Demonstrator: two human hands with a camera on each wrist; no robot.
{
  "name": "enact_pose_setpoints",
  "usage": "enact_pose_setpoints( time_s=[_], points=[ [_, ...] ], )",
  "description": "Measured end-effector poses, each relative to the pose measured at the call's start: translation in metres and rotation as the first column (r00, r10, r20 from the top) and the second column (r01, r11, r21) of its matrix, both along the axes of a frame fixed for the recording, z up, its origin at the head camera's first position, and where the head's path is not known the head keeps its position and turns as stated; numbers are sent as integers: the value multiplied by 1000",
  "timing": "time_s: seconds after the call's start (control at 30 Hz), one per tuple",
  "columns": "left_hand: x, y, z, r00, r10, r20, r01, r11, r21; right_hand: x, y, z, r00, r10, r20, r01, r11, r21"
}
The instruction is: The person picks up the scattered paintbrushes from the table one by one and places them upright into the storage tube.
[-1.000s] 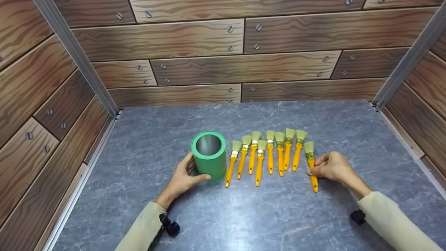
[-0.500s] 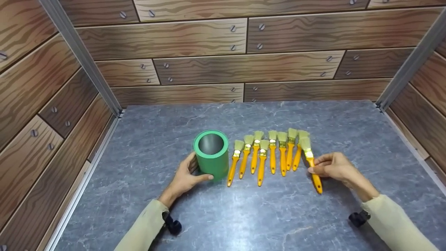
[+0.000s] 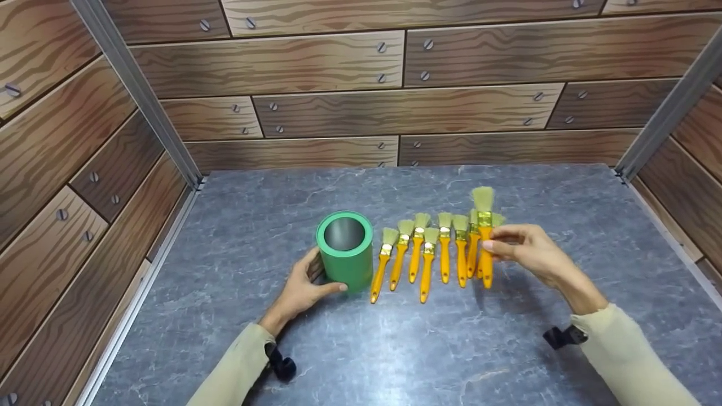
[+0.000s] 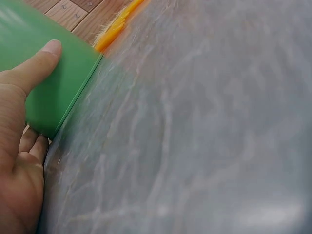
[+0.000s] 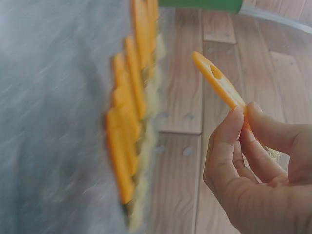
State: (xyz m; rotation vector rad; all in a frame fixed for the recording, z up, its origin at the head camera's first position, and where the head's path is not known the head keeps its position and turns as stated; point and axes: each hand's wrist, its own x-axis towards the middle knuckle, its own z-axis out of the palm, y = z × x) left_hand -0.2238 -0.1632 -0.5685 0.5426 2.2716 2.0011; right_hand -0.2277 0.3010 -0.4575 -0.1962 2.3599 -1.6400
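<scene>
A green cylindrical container with a dark, open top stands upright on the table. My left hand grips its near left side, thumb in front and fingers behind; in the left wrist view the thumb lies against the green wall. Between thumb and fingers my right hand pinches a paintbrush by its orange handle, bristles pointing away. That brush is raised above the table and partly covers the rightmost brushes. The right wrist view shows the holed end of its handle.
Several more orange paintbrushes lie in a row between the container and my right hand, bristles to the back. The grey marbled table is bounded by wood-patterned walls at the back and both sides.
My right hand has lifted the rightmost paintbrush off the table and moved it left, over the end of the row. The left hand has kept its grip on the green container.
</scene>
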Motion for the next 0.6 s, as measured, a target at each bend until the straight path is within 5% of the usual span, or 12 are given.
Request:
enact_pose_setpoints(
  time_s=[0.33, 0.6],
  points=[
    [-1, 3, -1, 1000, 17, -6, -17, 1000, 15, -2, -41, 27, 992, 52, -117, -55, 998, -19],
    [1, 1, -3, 999, 27, -23, -27, 1000, 11, -10, -74, 41, 986, 114, -123, -127, 987, -96]
  ],
)
